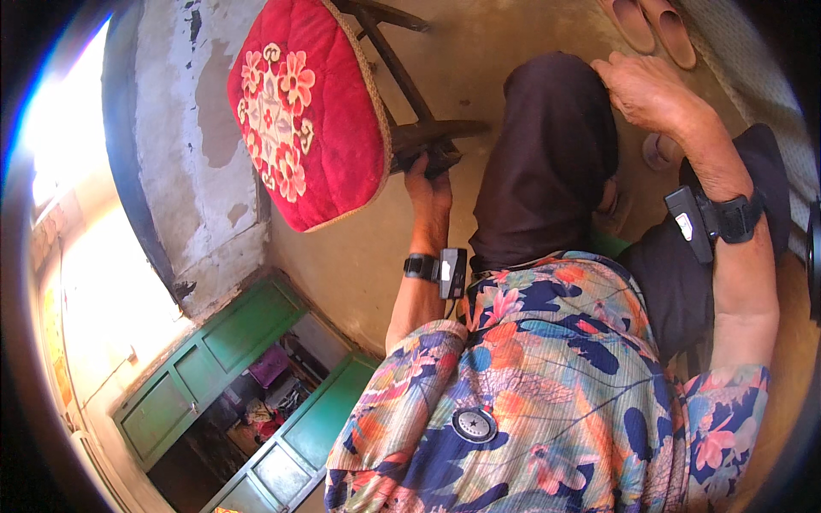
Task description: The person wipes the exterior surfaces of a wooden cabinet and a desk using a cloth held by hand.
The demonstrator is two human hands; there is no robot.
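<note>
A red quilted cushion (321,122) with a floral pattern and braided edging covers a dark wooden chair or stool (410,83), whose frame and legs stick out to the right. My left hand (428,189) grips the end of the wooden frame just below the cushion's right edge; some fingers are hidden by the wood. Beside my raised knee in dark trousers (545,154), my right hand (641,90) is bent with its fingertips against the cloth. Whether it pinches anything is hidden. Both wrists carry a black strapped device.
Green double doors (247,336) stand at the lower left, with cluttered items (263,410) visible through the gap. A peeling wall (205,115) runs behind the cushion. Slippers (651,32) lie on the floor at upper right, near a pale draped cloth (750,70).
</note>
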